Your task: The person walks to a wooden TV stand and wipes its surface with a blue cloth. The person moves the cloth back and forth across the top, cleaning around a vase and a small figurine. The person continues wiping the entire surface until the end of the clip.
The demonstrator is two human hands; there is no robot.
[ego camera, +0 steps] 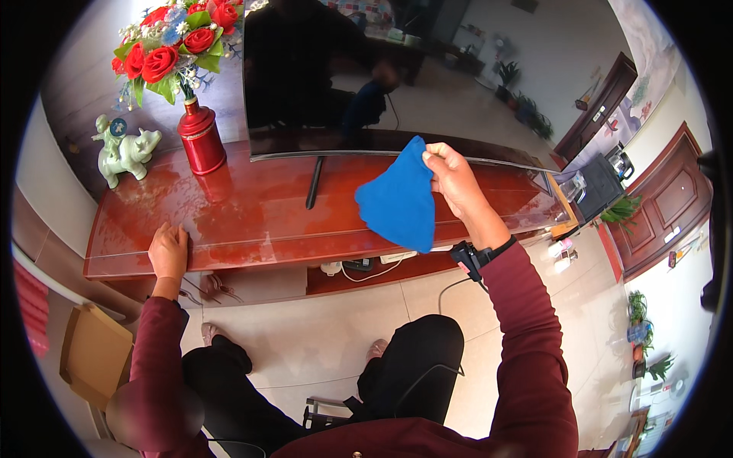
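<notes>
My right hand (455,177) pinches a blue cloth (401,197) by its upper corner. The cloth hangs down in front of the lower edge of a flat-screen television (458,86) and over the front part of a glossy red-brown TV cabinet (275,212). Near the cabinet's front left edge, my left hand (168,249) rests on the top with its fingers curled in; nothing shows in it. Wet-looking patches and streaks mark the cabinet top around the left hand and towards the right end.
A red vase (201,137) of artificial flowers (172,48) and a green ceramic animal figurine (127,151) stand at the back left. One black television foot (314,183) juts forward. Below, an open shelf (343,286) holds devices and a white cable. A cardboard box (94,355) lies lower left.
</notes>
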